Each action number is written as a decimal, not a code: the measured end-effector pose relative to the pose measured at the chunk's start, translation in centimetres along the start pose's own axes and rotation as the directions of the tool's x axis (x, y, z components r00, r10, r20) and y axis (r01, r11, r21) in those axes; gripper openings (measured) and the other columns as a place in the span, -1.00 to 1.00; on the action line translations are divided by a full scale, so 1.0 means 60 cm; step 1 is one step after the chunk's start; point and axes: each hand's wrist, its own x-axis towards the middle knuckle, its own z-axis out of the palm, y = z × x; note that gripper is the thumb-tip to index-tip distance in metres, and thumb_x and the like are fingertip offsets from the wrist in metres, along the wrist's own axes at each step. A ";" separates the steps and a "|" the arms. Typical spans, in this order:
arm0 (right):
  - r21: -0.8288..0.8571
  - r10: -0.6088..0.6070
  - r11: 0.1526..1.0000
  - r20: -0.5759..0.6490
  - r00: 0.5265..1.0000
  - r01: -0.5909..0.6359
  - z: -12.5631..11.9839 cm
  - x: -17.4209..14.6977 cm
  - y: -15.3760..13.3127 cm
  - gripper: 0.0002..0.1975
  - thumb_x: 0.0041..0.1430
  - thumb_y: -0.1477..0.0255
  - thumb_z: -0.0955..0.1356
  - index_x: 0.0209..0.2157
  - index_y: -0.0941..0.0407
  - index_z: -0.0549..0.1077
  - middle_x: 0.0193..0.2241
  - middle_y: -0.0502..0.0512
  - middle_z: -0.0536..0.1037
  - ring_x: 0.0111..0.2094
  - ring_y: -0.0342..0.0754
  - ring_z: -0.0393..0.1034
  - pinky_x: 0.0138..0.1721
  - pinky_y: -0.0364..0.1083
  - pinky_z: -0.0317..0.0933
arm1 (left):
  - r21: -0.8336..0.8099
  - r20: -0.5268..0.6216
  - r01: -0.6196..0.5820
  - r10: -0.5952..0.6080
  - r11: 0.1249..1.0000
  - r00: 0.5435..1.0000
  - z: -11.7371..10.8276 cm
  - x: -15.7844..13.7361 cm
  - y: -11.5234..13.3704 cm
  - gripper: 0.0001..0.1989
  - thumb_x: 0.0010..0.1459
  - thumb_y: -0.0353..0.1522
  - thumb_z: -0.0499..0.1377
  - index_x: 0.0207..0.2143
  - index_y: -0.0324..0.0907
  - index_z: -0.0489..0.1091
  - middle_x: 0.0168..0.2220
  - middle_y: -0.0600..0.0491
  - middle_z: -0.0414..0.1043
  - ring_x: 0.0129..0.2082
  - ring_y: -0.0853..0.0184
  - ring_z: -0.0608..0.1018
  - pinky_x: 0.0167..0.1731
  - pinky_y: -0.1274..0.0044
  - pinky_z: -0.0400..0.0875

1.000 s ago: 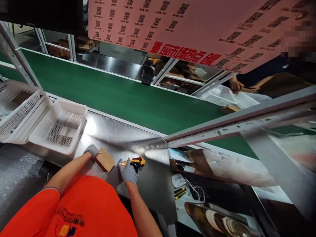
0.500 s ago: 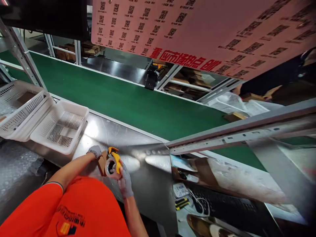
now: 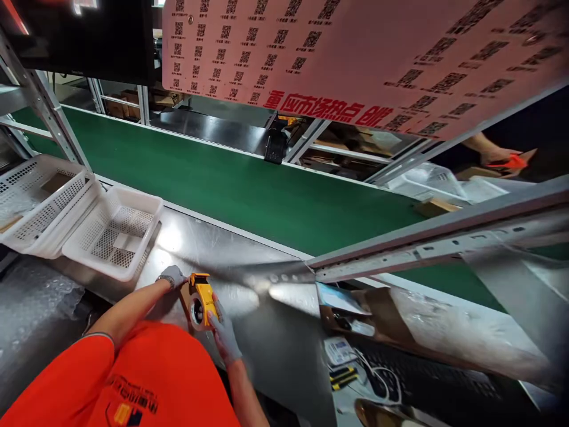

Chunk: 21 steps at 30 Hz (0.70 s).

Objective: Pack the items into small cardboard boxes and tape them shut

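In a pale glove, my right hand (image 3: 224,337) grips a yellow tape dispenser (image 3: 205,298) carrying a roll of tape. The dispenser is held over a small brown cardboard box (image 3: 183,301), which it partly hides. My left hand (image 3: 174,275), also gloved and with a watch at the wrist, holds the far end of that box; its fingertips are partly hidden. Both hands are above a shiny metal worktable (image 3: 275,332), close to my body.
White perforated baskets (image 3: 113,234) stand at the left beside bubble wrap (image 3: 35,314). A green conveyor belt (image 3: 222,181) runs beyond the table. On the right are a metal post (image 3: 400,249), cutters (image 3: 343,377) and a keyboard (image 3: 440,370). Another person's hand (image 3: 495,153) holds something orange.
My right hand has turned the tape dispenser so its yellow side shows more, shifting it slightly left over the box. Another person's hand has come into view at the far right.
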 end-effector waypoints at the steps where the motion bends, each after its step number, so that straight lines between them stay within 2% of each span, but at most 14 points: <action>1: 0.013 0.015 1.000 0.013 1.000 -0.015 0.004 -0.001 -0.007 -0.05 0.07 -0.19 0.60 0.41 -0.07 0.56 0.21 0.26 0.74 0.28 0.31 0.61 0.46 0.38 0.34 | -0.001 -0.003 0.007 -0.007 1.000 1.000 0.000 0.001 0.003 -0.65 0.38 -0.18 0.39 -0.38 -0.26 0.64 -0.40 -0.06 0.61 -0.33 0.23 0.65 -0.26 0.48 0.47; 3: 0.063 0.057 0.996 0.021 0.998 -0.058 0.009 -0.004 -0.022 -0.05 0.05 -0.13 0.63 0.41 -0.07 0.56 0.24 0.27 0.73 0.31 0.31 0.59 0.46 0.33 0.36 | 0.000 -0.006 0.023 -0.023 1.000 1.000 0.001 0.002 0.008 -0.69 0.36 -0.23 0.40 -0.37 -0.27 0.63 -0.39 -0.07 0.62 -0.29 0.21 0.67 -0.25 0.48 0.48; 6: 0.098 0.057 0.994 0.001 0.998 -0.057 0.011 -0.006 -0.035 -0.04 0.07 -0.09 0.64 0.45 -0.07 0.53 0.31 0.29 0.68 0.37 0.34 0.54 0.43 0.33 0.39 | 0.007 -0.010 0.039 -0.039 0.999 0.999 0.001 0.004 0.014 -0.71 0.31 -0.25 0.44 -0.40 -0.27 0.62 -0.38 -0.08 0.62 -0.23 0.16 0.69 -0.22 0.47 0.49; 10: 0.058 0.061 0.996 0.029 0.998 -0.063 0.006 0.003 -0.029 0.03 -0.03 -0.12 0.66 0.44 -0.07 0.54 0.32 0.30 0.67 0.38 0.35 0.51 0.47 0.34 0.33 | -0.002 -0.014 0.041 -0.041 0.999 0.999 -0.003 0.004 0.016 -0.71 0.27 -0.24 0.47 -0.40 -0.27 0.62 -0.33 -0.13 0.66 -0.21 0.12 0.71 -0.18 0.45 0.51; 13: 0.049 0.077 0.996 0.034 0.996 -0.078 0.000 0.008 -0.019 -0.01 -0.04 -0.15 0.65 0.40 -0.09 0.58 0.30 0.29 0.69 0.35 0.33 0.55 0.46 0.34 0.34 | -0.021 -0.009 0.038 -0.038 0.999 0.999 -0.013 0.004 0.012 -0.70 0.25 -0.22 0.49 -0.41 -0.26 0.62 -0.32 -0.13 0.68 -0.22 0.13 0.72 -0.16 0.45 0.53; 15: 0.042 0.080 0.996 0.031 0.996 -0.081 -0.006 0.009 -0.014 -0.02 -0.05 -0.15 0.66 0.37 -0.09 0.60 0.28 0.30 0.70 0.33 0.33 0.56 0.45 0.33 0.35 | -0.044 -0.021 0.021 -0.022 0.999 1.000 -0.022 0.005 0.010 -0.66 0.34 -0.17 0.42 -0.38 -0.25 0.63 -0.30 -0.14 0.69 -0.17 0.12 0.73 -0.11 0.45 0.54; 18: 0.018 0.076 0.997 0.042 0.996 -0.077 -0.014 0.008 -0.014 -0.07 -0.04 -0.17 0.65 0.33 -0.10 0.64 0.26 0.28 0.71 0.35 0.33 0.55 0.49 0.31 0.30 | -0.104 -0.041 -0.032 0.028 0.994 0.999 -0.030 0.004 0.015 -0.48 0.56 -0.07 0.16 -0.31 -0.26 0.64 -0.26 -0.15 0.70 -0.09 0.12 0.72 -0.03 0.44 0.54; 20: -0.010 0.073 0.997 0.063 0.995 -0.072 -0.019 0.011 -0.017 -0.09 -0.05 -0.18 0.66 0.30 -0.11 0.66 0.26 0.28 0.71 0.38 0.33 0.52 0.51 0.32 0.27 | -0.166 -0.022 -0.062 0.059 0.984 0.998 -0.028 0.000 0.022 -0.38 0.62 -0.02 0.04 -0.27 -0.27 0.65 -0.29 -0.13 0.69 -0.14 0.14 0.71 -0.07 0.44 0.56; 21: -0.025 0.073 0.997 0.079 0.994 -0.071 -0.022 0.012 -0.018 -0.08 -0.07 -0.19 0.66 0.29 -0.11 0.66 0.26 0.28 0.71 0.39 0.34 0.51 0.52 0.34 0.26 | -0.203 -0.006 -0.074 0.075 0.976 0.997 -0.026 -0.003 0.027 -0.36 0.61 0.01 0.05 -0.26 -0.28 0.66 -0.32 -0.11 0.68 -0.19 0.14 0.71 -0.12 0.43 0.57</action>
